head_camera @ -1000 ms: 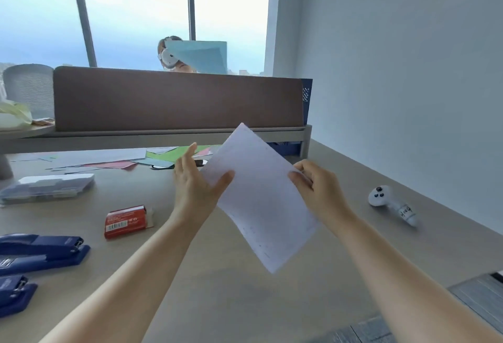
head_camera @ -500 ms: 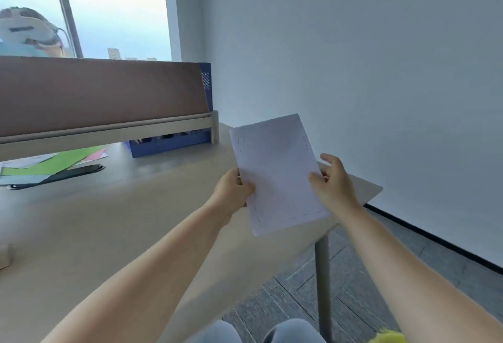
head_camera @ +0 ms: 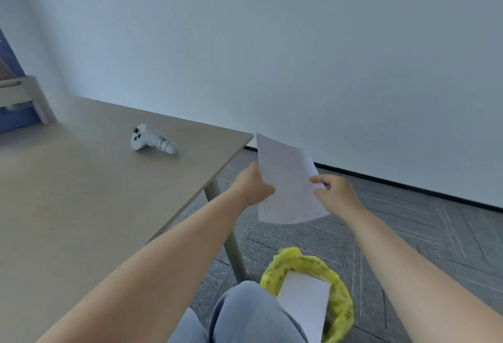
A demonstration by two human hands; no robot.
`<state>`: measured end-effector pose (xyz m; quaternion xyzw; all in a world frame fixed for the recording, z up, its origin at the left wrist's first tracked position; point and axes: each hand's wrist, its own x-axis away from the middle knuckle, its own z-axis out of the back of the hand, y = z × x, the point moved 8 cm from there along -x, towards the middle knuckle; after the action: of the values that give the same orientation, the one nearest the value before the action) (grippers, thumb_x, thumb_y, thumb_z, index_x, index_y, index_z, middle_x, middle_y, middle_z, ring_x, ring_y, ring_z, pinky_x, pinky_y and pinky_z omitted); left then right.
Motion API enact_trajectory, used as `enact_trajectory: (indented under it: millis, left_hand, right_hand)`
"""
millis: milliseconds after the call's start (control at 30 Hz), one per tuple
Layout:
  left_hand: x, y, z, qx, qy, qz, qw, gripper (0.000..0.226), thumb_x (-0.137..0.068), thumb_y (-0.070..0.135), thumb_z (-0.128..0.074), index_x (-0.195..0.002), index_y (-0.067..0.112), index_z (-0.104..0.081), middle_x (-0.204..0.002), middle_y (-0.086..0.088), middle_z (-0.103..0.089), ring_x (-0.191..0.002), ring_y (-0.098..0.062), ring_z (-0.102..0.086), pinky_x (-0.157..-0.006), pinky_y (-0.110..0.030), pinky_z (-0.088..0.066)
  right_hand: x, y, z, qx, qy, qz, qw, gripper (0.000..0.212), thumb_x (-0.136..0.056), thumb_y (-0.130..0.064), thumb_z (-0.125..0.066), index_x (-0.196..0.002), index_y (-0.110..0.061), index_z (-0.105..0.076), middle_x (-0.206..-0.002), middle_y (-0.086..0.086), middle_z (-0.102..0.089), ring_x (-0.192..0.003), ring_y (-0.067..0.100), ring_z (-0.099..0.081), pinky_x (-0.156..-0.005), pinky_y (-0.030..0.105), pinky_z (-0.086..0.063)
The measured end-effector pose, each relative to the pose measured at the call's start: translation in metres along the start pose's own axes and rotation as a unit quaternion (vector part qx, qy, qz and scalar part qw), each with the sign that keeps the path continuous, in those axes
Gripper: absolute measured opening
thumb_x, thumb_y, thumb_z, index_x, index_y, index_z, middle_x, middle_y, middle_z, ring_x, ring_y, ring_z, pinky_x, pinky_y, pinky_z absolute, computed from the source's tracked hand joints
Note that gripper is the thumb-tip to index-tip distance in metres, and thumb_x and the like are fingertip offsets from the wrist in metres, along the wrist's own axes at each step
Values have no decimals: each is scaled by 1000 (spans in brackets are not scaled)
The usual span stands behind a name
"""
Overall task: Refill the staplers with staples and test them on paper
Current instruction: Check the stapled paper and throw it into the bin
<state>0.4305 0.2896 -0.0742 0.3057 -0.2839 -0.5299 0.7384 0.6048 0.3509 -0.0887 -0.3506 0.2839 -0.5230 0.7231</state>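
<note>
I hold a white sheet of paper [head_camera: 288, 179] in the air past the desk's right corner, above the floor. Rows of staples run along its bottom and right edges. My left hand [head_camera: 251, 184] grips its left edge and my right hand [head_camera: 334, 191] pinches its right edge. No stapler is in view.
The beige desk [head_camera: 81, 193] fills the left, with a white controller [head_camera: 151, 139] lying on it. Below the paper stands a bin with a yellow liner [head_camera: 340, 296], a white sheet inside it. My knee [head_camera: 250, 312] is beside the bin. A desk leg [head_camera: 231, 239] and grey carpet show.
My view has swung right and down, away from the staplers. Both hands have carried the paper off the desk, out over the floor above the bin.
</note>
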Motion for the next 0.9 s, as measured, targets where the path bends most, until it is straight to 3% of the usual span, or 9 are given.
enact_trajectory:
  millis: [133, 267, 433, 533, 600, 667, 733, 800, 900]
  left_hand:
    - [-20, -18, -72, 0, -63, 38, 997, 41, -80, 8, -56, -120, 6, -44, -105, -6, -53, -94, -25, -53, -75, -33, -46]
    - [-30, -51, -135, -1, -120, 90, 989, 13, -80, 6, -57, -92, 9, -55, -83, -3, -54, -88, -23, -52, -75, -31, -47]
    - [-43, -96, -192, -73, -162, 108, 978, 35, -78, 20, -61, -107, 1, -61, -113, -16, -65, -106, -32, -60, -88, -36, -50]
    - [-45, -118, -217, -119, -191, 111, 968, 33, -76, 20, -57, -101, 0, -64, -107, -18, -67, -103, -34, -61, -84, -40, -51]
    - [-44, -129, -226, -150, -196, 119, 962, 27, -82, 16, -56, -98, -4, -63, -105, -22, -66, -101, -35, -61, -83, -41, -51]
    - [-45, -139, -237, -173, -215, 121, 954, 23, -85, 15, -53, -94, -4, -62, -103, -23, -66, -101, -35, -62, -80, -41, -51]
    - [-47, -148, -248, -191, -237, 125, 944, 20, -85, 13, -51, -89, -2, -63, -98, -23, -66, -101, -36, -63, -78, -40, -51]
    - [-48, -155, -255, -208, -254, 132, 935, 25, -86, 13, -50, -98, -5, -63, -102, -22, -68, -98, -35, -64, -81, -41, -52]
    - [-47, -164, -262, -238, -293, 133, 916, 23, -88, 15, -49, -86, -3, -63, -85, -14, -69, -73, -27, -61, -69, -37, -52]
  right_hand:
    - [6, 77, -1, 35, -47, -88, 994, 42, -83, -1, -50, -123, -11, -56, -129, 9, -56, -120, 22, -49, -89, 27, -37]
    - [17, 148, -5, 36, -61, -168, 983, 37, -79, 4, -53, -114, -5, -60, -97, 10, -55, -89, 22, -52, -74, 27, -39]
    - [25, 218, -30, 39, -104, -256, 960, 31, -80, 6, -52, -106, -6, -62, -97, 7, -54, -92, 23, -52, -77, 33, -47]
    - [29, 246, -54, 49, -153, -282, 946, 34, -82, 9, -45, -109, -3, -61, -81, -1, -50, -89, 21, -50, -64, 24, -46]
    - [29, 261, -65, 56, -165, -291, 941, 34, -82, 9, -45, -110, -1, -62, -73, -6, -46, -89, 22, -50, -69, 30, -49]
    - [28, 275, -74, 63, -177, -296, 937, 34, -81, 9, -45, -109, -1, -62, -72, -8, -45, -90, 21, -50, -80, 32, -48]
    - [29, 288, -81, 74, -184, -304, 932, 35, -81, 9, -45, -110, -1, -62, -73, -6, -47, -89, 20, -48, -76, 28, -41]
    - [29, 299, -88, 81, -187, -309, 929, 37, -81, 7, -44, -111, -3, -63, -84, 2, -52, -90, 19, -47, -75, 26, -38]
    - [33, 311, -99, 86, -191, -318, 925, 37, -83, 4, -44, -114, -5, -62, -100, 7, -53, -95, 21, -48, -78, 27, -38]
